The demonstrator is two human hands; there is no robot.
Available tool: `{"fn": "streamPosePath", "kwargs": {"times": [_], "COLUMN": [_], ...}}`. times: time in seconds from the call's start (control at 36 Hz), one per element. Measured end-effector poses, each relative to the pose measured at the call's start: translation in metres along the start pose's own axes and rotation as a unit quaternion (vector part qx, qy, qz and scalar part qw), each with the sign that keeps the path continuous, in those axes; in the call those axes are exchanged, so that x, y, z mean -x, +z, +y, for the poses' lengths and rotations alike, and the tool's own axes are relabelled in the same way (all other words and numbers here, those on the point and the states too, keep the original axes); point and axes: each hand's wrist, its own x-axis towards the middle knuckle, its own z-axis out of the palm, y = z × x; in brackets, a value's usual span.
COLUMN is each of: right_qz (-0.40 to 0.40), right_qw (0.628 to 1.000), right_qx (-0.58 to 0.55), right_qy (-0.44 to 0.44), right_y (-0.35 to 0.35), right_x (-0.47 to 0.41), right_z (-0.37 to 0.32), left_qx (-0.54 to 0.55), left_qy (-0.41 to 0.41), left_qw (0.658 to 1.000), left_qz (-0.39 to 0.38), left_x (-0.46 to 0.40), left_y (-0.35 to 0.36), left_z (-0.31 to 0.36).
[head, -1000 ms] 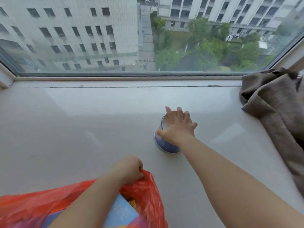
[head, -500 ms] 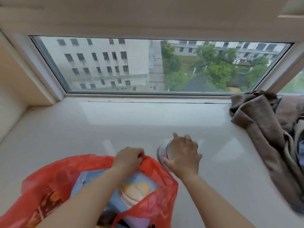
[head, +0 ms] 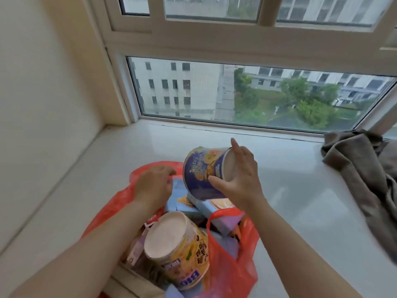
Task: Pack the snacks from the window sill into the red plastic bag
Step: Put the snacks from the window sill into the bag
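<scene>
My right hand (head: 238, 177) grips a blue snack cup (head: 200, 171) by its base, tilted on its side and held above the open mouth of the red plastic bag (head: 227, 261). My left hand (head: 153, 184) holds the bag's far left rim and keeps it open. Inside the bag lie a yellow cup (head: 180, 250) with its pale base turned up and a light blue snack box (head: 214, 208). The bag sits at the near edge of the white window sill (head: 290, 203).
A brown cloth (head: 363, 175) is heaped on the sill's right end. The window (head: 247, 93) runs along the back and a cream wall (head: 43, 93) closes off the left side.
My right hand has lifted the blue cup off the sill and carried it back over the bag. My view has pulled back and up, so more of the bag's contents show.
</scene>
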Motion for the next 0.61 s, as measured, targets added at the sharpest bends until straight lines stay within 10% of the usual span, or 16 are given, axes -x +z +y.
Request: {"fn": "streamPosePath", "kwargs": {"times": [0.28,0.39,0.5,0.61], "right_qz": [-0.033,-0.099,-0.109,-0.085], "right_qw": [0.978,0.953,0.96,0.982], "right_qx": [0.197,0.279,0.255,0.168], "right_qy": [-0.056,-0.064,-0.03,-0.016], "right_y": [0.073,0.074,0.068,0.064], "right_x": [0.037,0.041,0.043,0.038], "right_z": [-0.004,-0.002,-0.003,-0.012], "left_qx": [-0.25,-0.197,-0.162,0.107], "left_qy": [0.033,0.024,0.026,-0.142], "left_qw": [0.928,0.885,0.915,0.961], "left_qz": [-0.274,-0.421,-0.37,-0.21], "left_x": [0.06,0.068,0.061,0.037], "left_y": [-0.017,-0.018,-0.036,-0.059], "left_z": [-0.073,-0.08,-0.072,-0.066]}}
